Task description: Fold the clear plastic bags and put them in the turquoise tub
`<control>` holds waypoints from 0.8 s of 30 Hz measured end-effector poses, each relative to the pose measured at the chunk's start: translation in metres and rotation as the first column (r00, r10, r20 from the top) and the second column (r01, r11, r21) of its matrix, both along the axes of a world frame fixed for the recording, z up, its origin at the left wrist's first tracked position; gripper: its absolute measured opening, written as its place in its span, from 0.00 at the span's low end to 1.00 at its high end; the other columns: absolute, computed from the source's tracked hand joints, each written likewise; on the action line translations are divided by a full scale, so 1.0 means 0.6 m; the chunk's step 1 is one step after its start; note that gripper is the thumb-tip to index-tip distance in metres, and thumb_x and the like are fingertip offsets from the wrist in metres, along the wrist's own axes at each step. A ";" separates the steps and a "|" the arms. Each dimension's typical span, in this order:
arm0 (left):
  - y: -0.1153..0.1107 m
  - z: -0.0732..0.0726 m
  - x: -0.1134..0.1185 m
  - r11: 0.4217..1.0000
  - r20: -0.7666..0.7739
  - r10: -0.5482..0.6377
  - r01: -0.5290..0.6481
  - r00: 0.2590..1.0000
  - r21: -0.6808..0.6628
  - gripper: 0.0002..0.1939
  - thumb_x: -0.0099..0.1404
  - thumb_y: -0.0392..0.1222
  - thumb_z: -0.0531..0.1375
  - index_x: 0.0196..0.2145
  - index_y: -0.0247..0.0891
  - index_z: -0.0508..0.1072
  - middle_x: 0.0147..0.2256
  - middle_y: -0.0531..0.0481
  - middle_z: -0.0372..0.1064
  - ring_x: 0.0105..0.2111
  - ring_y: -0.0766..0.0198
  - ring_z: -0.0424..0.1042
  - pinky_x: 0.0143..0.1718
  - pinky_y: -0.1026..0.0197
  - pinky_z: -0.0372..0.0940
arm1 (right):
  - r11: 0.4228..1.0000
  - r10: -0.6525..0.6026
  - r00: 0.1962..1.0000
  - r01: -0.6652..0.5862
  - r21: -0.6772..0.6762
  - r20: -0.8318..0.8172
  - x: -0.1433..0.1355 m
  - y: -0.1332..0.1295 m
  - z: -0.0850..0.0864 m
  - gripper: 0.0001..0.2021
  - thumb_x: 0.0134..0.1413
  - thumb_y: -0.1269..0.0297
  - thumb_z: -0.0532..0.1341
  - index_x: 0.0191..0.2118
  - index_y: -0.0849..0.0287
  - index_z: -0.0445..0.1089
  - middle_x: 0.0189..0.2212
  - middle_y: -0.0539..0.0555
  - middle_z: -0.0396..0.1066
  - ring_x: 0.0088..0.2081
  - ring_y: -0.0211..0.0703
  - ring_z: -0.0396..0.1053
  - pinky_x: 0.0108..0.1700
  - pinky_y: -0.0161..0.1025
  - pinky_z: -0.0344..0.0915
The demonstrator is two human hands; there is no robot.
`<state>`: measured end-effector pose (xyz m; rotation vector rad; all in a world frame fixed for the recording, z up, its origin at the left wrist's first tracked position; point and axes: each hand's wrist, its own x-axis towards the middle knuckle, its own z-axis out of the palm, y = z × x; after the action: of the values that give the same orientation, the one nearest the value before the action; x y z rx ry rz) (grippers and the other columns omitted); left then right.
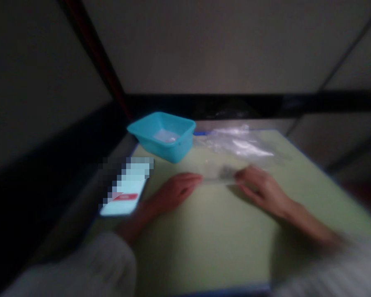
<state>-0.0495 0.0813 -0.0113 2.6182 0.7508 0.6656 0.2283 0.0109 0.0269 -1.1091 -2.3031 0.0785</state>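
Observation:
A small clear plastic bag point(212, 174) is stretched low over the table between my two hands. Its near left edge is pinched in the fingertips of my left hand point(179, 189). My right hand point(262, 187) is closed on the bag's right end, with the fingers curled. A small dark grey thing point(227, 171) shows in or behind the bag beside my right fingertips, too blurred to name. Beyond my hands lies a loose heap of clear plastic bags point(244, 144).
At the table's back left stands a turquoise plastic basket point(181, 149) holding some clear or whitish plastic point(166, 136). A lit phone point(125, 196) lies by the left edge, close to my left forearm. The table point(204, 243) is yellow-green, with a pale wall behind.

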 end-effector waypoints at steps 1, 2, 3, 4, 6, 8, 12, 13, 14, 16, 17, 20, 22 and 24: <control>0.000 0.001 0.001 1.000 0.041 0.015 -0.014 0.999 -0.026 0.17 0.67 0.38 0.49 0.49 0.36 0.71 0.49 0.44 0.70 0.50 0.61 0.69 0.52 0.54 0.63 | 1.000 -0.015 0.998 0.015 -0.015 -0.056 0.000 0.000 0.002 0.07 0.60 0.69 0.52 0.38 0.61 0.67 0.36 0.59 0.72 0.39 0.46 0.68 0.40 0.43 0.66; 0.000 0.003 0.001 0.998 0.076 0.028 -0.024 0.997 -0.051 0.16 0.67 0.38 0.49 0.47 0.36 0.72 0.48 0.44 0.71 0.49 0.60 0.70 0.52 0.55 0.64 | 0.999 -0.039 0.994 0.035 -0.041 -0.105 0.000 -0.001 0.005 0.06 0.60 0.69 0.53 0.39 0.60 0.66 0.39 0.58 0.72 0.41 0.46 0.68 0.42 0.44 0.66; 0.000 0.005 0.002 0.997 0.104 0.038 -0.030 0.994 -0.075 0.16 0.66 0.39 0.50 0.46 0.36 0.73 0.47 0.44 0.72 0.47 0.60 0.71 0.51 0.55 0.64 | 0.995 -0.070 0.987 0.060 -0.075 -0.146 -0.001 -0.002 0.007 0.06 0.60 0.69 0.52 0.40 0.59 0.66 0.41 0.58 0.72 0.42 0.47 0.68 0.42 0.44 0.66; -0.001 0.008 0.003 0.995 0.126 0.046 -0.034 0.991 -0.097 0.15 0.66 0.39 0.50 0.44 0.35 0.73 0.45 0.43 0.73 0.46 0.60 0.71 0.49 0.55 0.65 | 0.990 -0.102 0.978 0.083 -0.113 -0.180 -0.001 -0.003 0.008 0.06 0.61 0.68 0.52 0.40 0.59 0.65 0.42 0.58 0.71 0.42 0.47 0.69 0.41 0.44 0.66; -0.004 0.015 0.005 0.991 0.160 0.069 -0.049 0.985 -0.126 0.14 0.66 0.40 0.51 0.42 0.35 0.74 0.42 0.43 0.74 0.43 0.59 0.73 0.47 0.56 0.66 | 0.977 -0.153 0.961 0.112 -0.183 -0.229 -0.001 -0.005 0.010 0.06 0.62 0.66 0.51 0.39 0.58 0.64 0.42 0.59 0.71 0.41 0.46 0.70 0.36 0.41 0.67; -0.008 0.024 0.008 0.987 0.189 0.104 -0.079 0.976 -0.138 0.14 0.65 0.41 0.51 0.39 0.34 0.75 0.39 0.44 0.75 0.40 0.59 0.74 0.44 0.58 0.67 | 0.968 -0.183 0.947 0.127 -0.215 -0.265 0.000 -0.007 0.009 0.07 0.63 0.65 0.50 0.38 0.58 0.63 0.37 0.57 0.72 0.36 0.44 0.70 0.30 0.37 0.65; -0.017 0.042 0.011 0.966 0.198 0.212 -0.174 0.957 -0.190 0.13 0.64 0.43 0.53 0.31 0.35 0.74 0.31 0.47 0.75 0.32 0.62 0.73 0.37 0.62 0.67 | 0.967 -0.213 0.919 0.148 -0.209 -0.332 0.002 -0.008 0.007 0.06 0.62 0.62 0.51 0.35 0.57 0.60 0.26 0.51 0.66 0.26 0.38 0.65 0.23 0.33 0.60; -0.019 0.047 0.012 0.958 0.194 0.233 -0.190 0.953 -0.216 0.14 0.63 0.45 0.53 0.27 0.35 0.74 0.28 0.49 0.75 0.30 0.63 0.73 0.34 0.63 0.66 | 0.965 -0.218 0.910 0.149 -0.214 -0.352 0.002 -0.009 0.007 0.06 0.62 0.62 0.51 0.35 0.56 0.60 0.24 0.50 0.65 0.24 0.37 0.63 0.22 0.33 0.59; -0.021 0.052 0.013 0.948 0.196 0.247 -0.195 0.949 -0.250 0.16 0.63 0.46 0.53 0.25 0.35 0.73 0.26 0.50 0.74 0.28 0.64 0.72 0.31 0.64 0.66 | 0.964 -0.222 0.900 0.145 -0.224 -0.375 0.002 -0.010 0.007 0.06 0.62 0.61 0.51 0.34 0.56 0.60 0.24 0.49 0.64 0.23 0.37 0.63 0.21 0.33 0.59; -0.025 0.062 0.015 0.921 0.213 0.258 -0.174 0.942 -0.348 0.19 0.63 0.49 0.52 0.24 0.35 0.73 0.23 0.50 0.73 0.25 0.64 0.72 0.28 0.66 0.65 | 0.961 -0.228 0.872 0.129 -0.245 -0.432 -0.001 -0.012 0.010 0.07 0.62 0.60 0.52 0.34 0.56 0.60 0.23 0.49 0.64 0.22 0.36 0.62 0.21 0.33 0.60; -0.027 0.067 0.016 0.903 0.229 0.259 -0.151 0.938 -0.403 0.19 0.63 0.50 0.52 0.25 0.34 0.73 0.22 0.50 0.73 0.24 0.65 0.72 0.27 0.66 0.65 | 0.958 -0.232 0.854 0.117 -0.262 -0.465 -0.003 -0.013 0.012 0.08 0.61 0.59 0.52 0.33 0.55 0.59 0.22 0.49 0.63 0.22 0.36 0.62 0.20 0.33 0.60; -0.032 0.080 0.019 0.824 0.272 0.269 -0.075 0.924 -0.561 0.20 0.63 0.52 0.52 0.29 0.33 0.74 0.20 0.49 0.73 0.21 0.65 0.72 0.25 0.66 0.65 | 0.936 -0.264 0.789 0.071 -0.344 -0.555 -0.010 -0.016 0.022 0.10 0.59 0.54 0.55 0.32 0.55 0.59 0.20 0.47 0.63 0.20 0.36 0.62 0.18 0.33 0.60; -0.034 0.085 0.021 0.758 0.305 0.294 -0.027 0.906 -0.652 0.19 0.61 0.52 0.54 0.28 0.33 0.73 0.19 0.50 0.72 0.18 0.65 0.71 0.22 0.66 0.64 | 0.914 -0.294 0.750 0.039 -0.405 -0.593 -0.011 -0.017 0.027 0.11 0.57 0.53 0.56 0.32 0.54 0.59 0.18 0.45 0.61 0.18 0.35 0.61 0.17 0.32 0.59; -0.032 0.084 0.024 0.675 0.327 0.336 0.017 0.883 -0.738 0.16 0.59 0.52 0.56 0.25 0.34 0.70 0.18 0.52 0.70 0.16 0.64 0.71 0.18 0.66 0.63 | 0.886 -0.325 0.725 0.007 -0.464 -0.608 -0.011 -0.013 0.028 0.11 0.55 0.52 0.57 0.31 0.54 0.60 0.16 0.44 0.59 0.16 0.35 0.59 0.16 0.32 0.57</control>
<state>-0.0350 0.0620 0.0390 1.5966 0.8791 0.7704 0.2219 0.0029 0.0437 -1.2364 -1.5359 0.8285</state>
